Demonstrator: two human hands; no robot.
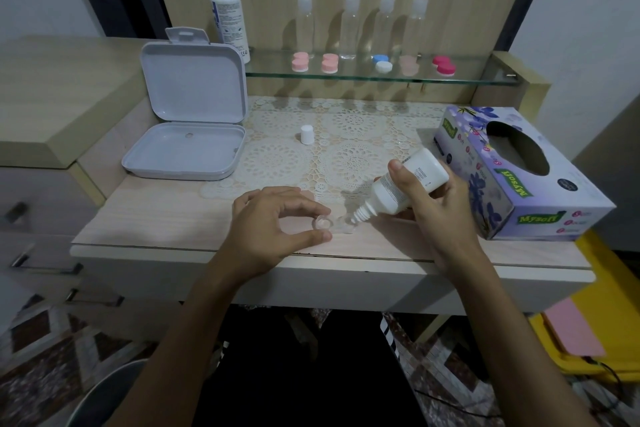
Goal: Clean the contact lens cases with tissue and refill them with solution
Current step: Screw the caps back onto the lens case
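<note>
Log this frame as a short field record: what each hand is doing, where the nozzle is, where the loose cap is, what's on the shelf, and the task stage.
left hand: steadies clear lens case on the desk, thumb and fingers around it
right hand: holds tilted solution bottle
nozzle: over the case's right well
cap: off, upright on the lace mat
shelf: five closed cases, four clear bottles, one large bottle
tissue box: at right, untouched
grey box: open
stage: refilling
</note>
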